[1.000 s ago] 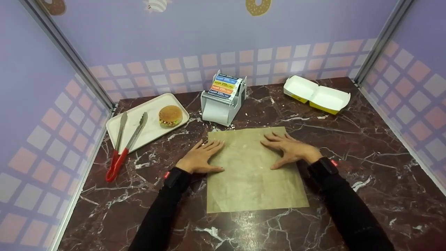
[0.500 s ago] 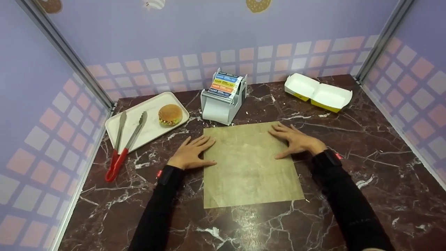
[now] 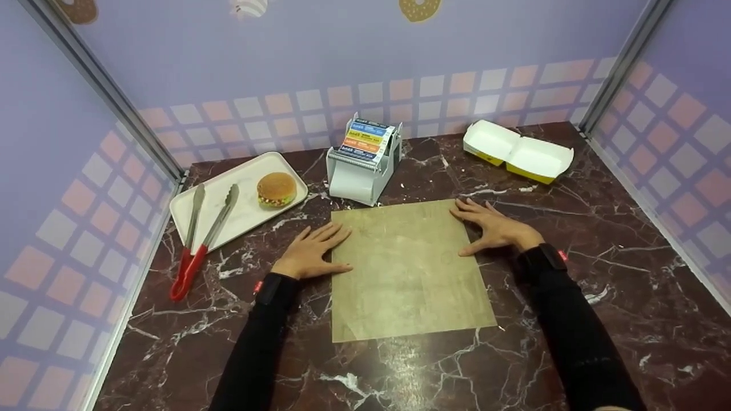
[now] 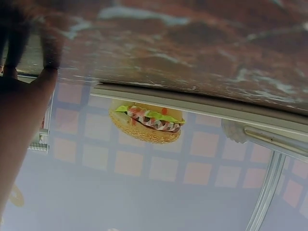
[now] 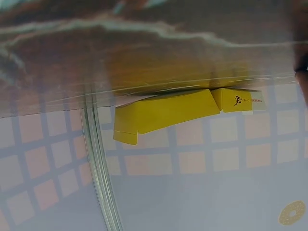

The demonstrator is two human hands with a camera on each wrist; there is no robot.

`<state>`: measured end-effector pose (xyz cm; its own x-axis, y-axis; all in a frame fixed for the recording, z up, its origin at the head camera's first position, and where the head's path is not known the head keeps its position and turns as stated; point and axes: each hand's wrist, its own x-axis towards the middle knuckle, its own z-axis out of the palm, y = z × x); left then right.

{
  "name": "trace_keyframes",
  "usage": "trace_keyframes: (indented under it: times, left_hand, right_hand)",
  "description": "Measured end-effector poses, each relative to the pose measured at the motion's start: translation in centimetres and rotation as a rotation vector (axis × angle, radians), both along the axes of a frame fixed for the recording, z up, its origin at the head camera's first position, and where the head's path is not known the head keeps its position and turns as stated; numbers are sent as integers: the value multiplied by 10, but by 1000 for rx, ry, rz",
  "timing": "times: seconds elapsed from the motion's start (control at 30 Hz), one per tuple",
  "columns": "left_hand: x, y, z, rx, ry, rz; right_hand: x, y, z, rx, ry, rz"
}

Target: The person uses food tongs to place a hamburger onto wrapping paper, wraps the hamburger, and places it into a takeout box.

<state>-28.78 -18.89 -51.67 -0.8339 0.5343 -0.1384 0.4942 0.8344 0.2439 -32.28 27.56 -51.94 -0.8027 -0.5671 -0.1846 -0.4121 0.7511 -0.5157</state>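
A square sheet of brown wrapping paper (image 3: pixel 408 274) lies flat on the dark marbled counter. My left hand (image 3: pixel 311 251) rests at its left edge, fingers spread, the fingertips and thumb tip on the paper. At the upper right edge my right hand (image 3: pixel 494 228) lies with its fingers outstretched, touching the sheet with its tips. Neither hand grips anything. In the left wrist view part of the left hand (image 4: pixel 26 115) shows at the left side; in the right wrist view only a sliver of the right hand shows at the far right.
On the left, a cream tray (image 3: pixel 243 222) bears a hamburger (image 3: pixel 276 189) and red-handled tongs (image 3: pixel 197 262) whose handles overhang its front. Behind the paper stands a label dispenser (image 3: pixel 365 160). An opened white and yellow burger box (image 3: pixel 517 151) sits at the back right, near the walls.
Both hands have moved outward to the paper's edges, with the right hand sliding right and slightly away. The paper has shifted slightly left and away from me.
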Motion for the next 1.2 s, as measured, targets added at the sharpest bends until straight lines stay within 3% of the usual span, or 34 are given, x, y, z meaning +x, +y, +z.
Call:
trace_keyframes:
  times: [0.47, 0.87, 1.03, 1.1, 1.2]
  left_hand:
    - [1, 3, -4, 40, 4, -11]
    - [-2, 4, 1, 49, -35, -9]
    - [-2, 3, 4, 96, -47, -19]
    - [-3, 0, 7, 125, -12, -26]
    - [-7, -7, 17, 148, 95, -10]
  right_hand:
    - [1, 2, 1, 1, -36, -13]
    - [2, 2, 1, -25, -28, -20]
    - [2, 2, 0, -36, -14, -18]
    - [2, 2, 0, -44, -14, -14]
    - [1, 1, 0, -44, -12, -16]
